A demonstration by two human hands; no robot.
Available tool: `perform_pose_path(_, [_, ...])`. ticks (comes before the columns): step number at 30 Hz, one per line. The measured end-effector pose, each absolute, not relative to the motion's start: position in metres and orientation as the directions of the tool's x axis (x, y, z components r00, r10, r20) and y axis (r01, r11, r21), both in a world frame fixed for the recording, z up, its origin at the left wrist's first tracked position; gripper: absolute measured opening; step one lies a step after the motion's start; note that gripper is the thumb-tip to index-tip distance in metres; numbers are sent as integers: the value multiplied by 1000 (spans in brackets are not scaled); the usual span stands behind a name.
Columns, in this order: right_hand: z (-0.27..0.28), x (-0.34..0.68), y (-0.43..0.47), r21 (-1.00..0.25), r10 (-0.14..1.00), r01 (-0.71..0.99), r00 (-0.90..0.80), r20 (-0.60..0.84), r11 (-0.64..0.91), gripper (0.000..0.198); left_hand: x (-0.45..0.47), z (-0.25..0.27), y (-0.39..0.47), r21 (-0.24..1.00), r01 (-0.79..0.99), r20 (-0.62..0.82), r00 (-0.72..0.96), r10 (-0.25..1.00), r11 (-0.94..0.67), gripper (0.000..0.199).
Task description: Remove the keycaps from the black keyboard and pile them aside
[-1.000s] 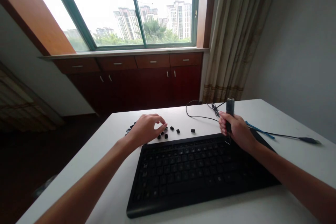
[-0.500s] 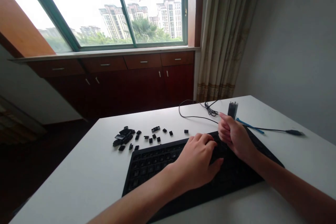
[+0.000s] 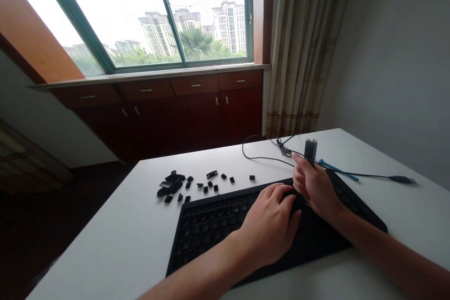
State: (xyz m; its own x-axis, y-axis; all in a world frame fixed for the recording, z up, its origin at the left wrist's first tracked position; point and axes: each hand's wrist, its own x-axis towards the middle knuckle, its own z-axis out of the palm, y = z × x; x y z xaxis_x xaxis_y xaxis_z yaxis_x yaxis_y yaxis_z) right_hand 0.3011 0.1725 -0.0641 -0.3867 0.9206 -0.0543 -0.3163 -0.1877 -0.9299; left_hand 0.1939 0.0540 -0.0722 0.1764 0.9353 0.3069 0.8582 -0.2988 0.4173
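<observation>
A black keyboard (image 3: 206,226) lies at a slant on the white table, with bare-looking key positions on its left part. My left hand (image 3: 269,225) rests over its middle, the fingers bent down onto the keys and the thumb apart; the fingertips are partly hidden. Just right of it, my right hand (image 3: 316,192) is closed around a black rectangular hand tool (image 3: 310,151). Small prongs show at the tool's upper end, while its lower end is hidden by the hand. Loose black keycaps (image 3: 172,185) form a pile beyond the keyboard's left corner, with several more scattered beside it.
Behind my right hand a thin black cable (image 3: 262,157) loops over the white table (image 3: 116,225). A blue strip (image 3: 339,170) and a dark cable plug (image 3: 402,179) lie farther right. Past the table's far edge stand dark red cabinets (image 3: 186,119) under a window.
The whole view has shifted slightly, so the table and keyboard sit a little right and lower. My right hand still grips the tool, now held more upright; my left hand stays on the keyboard.
</observation>
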Motion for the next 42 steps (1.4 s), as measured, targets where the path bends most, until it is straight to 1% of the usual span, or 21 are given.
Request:
perform_pose_path(2, [-64,301,172,-926,940,-336,-338,-54,-174,57,193,-74,54,435,851,312,164,936,-294,32])
perform_pose_path(6, [-67,303,172,-933,951,-325,-304,-51,-154,55,192,-77,55,476,834,310,138,941,-279,29])
perform_pose_path(12, [-75,298,163,-990,945,-139,-320,67,24,57,193,-70,54,471,839,300,136,944,-271,30])
perform_pose_path(14, [-75,298,160,-988,924,-142,-367,110,61,59,194,-69,51,460,851,296,122,947,-253,30])
perform_pose_path(16, [-75,299,159,-980,899,-191,-418,131,54,59,198,-71,48,442,867,298,98,950,-228,36])
perform_pose_path(18, [-76,302,159,-974,882,-224,-450,139,38,58,205,-76,47,393,893,312,95,945,-219,46])
perform_pose_path(21, [-81,306,159,-979,872,-173,-458,174,104,56,217,-86,50,296,919,288,174,942,-260,66])
perform_pose_path(24, [-85,310,157,-976,871,-126,-442,215,177,54,224,-89,54,294,912,211,231,950,-287,81])
perform_pose_path(29, [-83,314,155,-958,902,-218,-350,254,185,54,223,-84,55,342,891,176,251,952,-298,80])
perform_pose_path(32, [-82,315,154,-950,893,-261,-364,263,173,54,220,-86,55,384,877,179,236,955,-289,80])
perform_pose_path(35, [-82,314,155,-934,890,-321,-364,276,158,54,218,-87,56,444,853,235,185,954,-274,73])
perform_pose_path(37, [-82,313,156,-918,886,-368,-362,290,150,54,216,-84,58,483,832,289,143,946,-274,59])
perform_pose_path(39, [-81,312,158,-914,883,-375,-363,297,153,54,212,-79,61,513,811,322,121,939,-281,40])
perform_pose_path(42, [-80,310,160,-912,896,-389,-346,277,132,53,206,-72,67,527,811,313,93,945,-254,22])
